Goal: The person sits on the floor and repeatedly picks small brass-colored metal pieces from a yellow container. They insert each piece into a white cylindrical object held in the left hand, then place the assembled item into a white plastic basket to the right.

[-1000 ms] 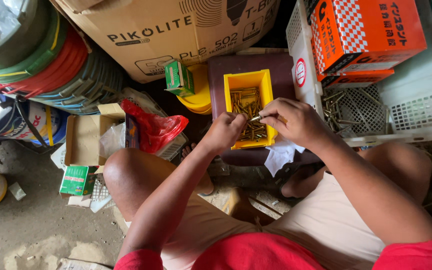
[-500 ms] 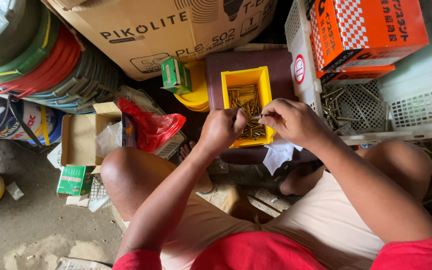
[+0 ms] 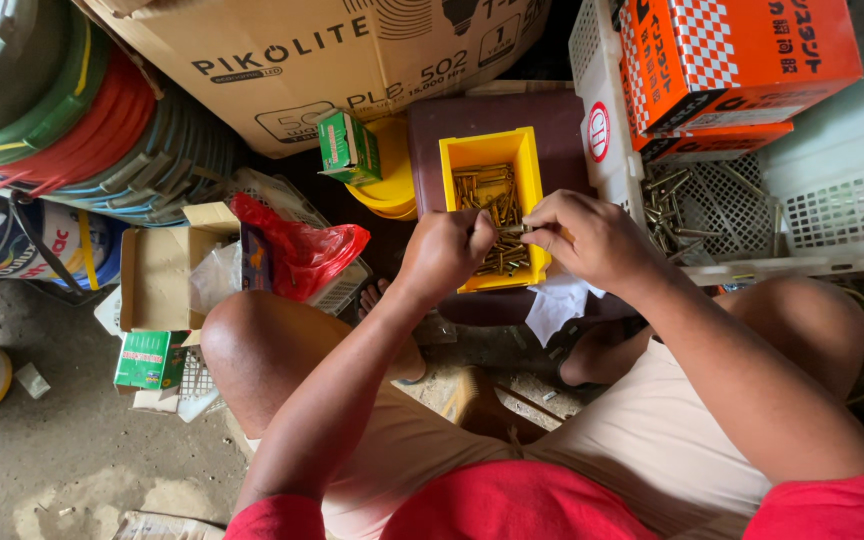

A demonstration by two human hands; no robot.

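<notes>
Head view: our left hand (image 3: 444, 252) and right hand (image 3: 592, 238) meet over the yellow plastic bin (image 3: 492, 160) of brass-coloured metal pins (image 3: 492, 200), fingers pinched on one pin. A slack pinch could drop it outside the bin's rim.

A bright yellow bin (image 3: 487, 155) sits on a maroon box (image 3: 452, 120) and holds brass-coloured screws (image 3: 497, 205). At far right an orange carton (image 3: 742, 55) bears a white checkered band, over a white lattice crate (image 3: 832, 210). Left lie a crumpled red bag (image 3: 302, 250) and a green-and-white small box (image 3: 347, 148).
</notes>
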